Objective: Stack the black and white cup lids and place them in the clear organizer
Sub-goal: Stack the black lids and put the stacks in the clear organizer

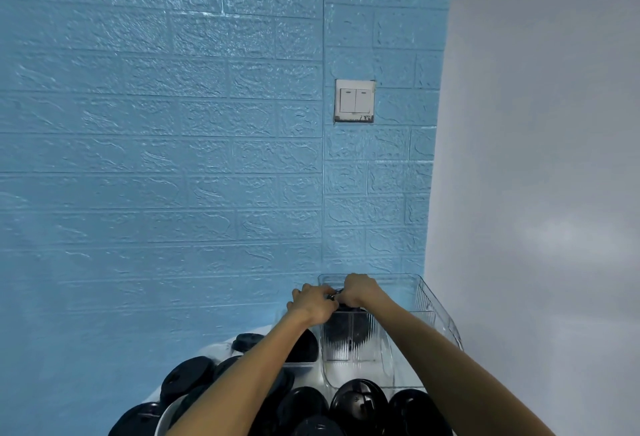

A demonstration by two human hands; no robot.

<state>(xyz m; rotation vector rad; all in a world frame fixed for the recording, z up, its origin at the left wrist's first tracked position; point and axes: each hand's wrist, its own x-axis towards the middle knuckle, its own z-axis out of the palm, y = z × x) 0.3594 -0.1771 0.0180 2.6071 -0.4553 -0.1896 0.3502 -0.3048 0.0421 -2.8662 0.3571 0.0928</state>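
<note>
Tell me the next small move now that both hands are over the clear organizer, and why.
Probably lower the black lids fully into the clear organizer and let go. The left hand and right hand meet at its top rim, gripping dark lids between them, and a dark stack already shows through the ribbed front wall. More loose lids wait in front.

White table (221, 349) bears loose black lids (187, 378); clear organizer (440, 314) too.

left hand (311, 302) and right hand (358, 291) meeting over the clear organizer (433, 311), fingers curling on a stack of black lids (346, 326) inside | loose black lids (360, 404) lying in front | light switch (354, 101) sitting on blue brick wall (156, 123)
</note>
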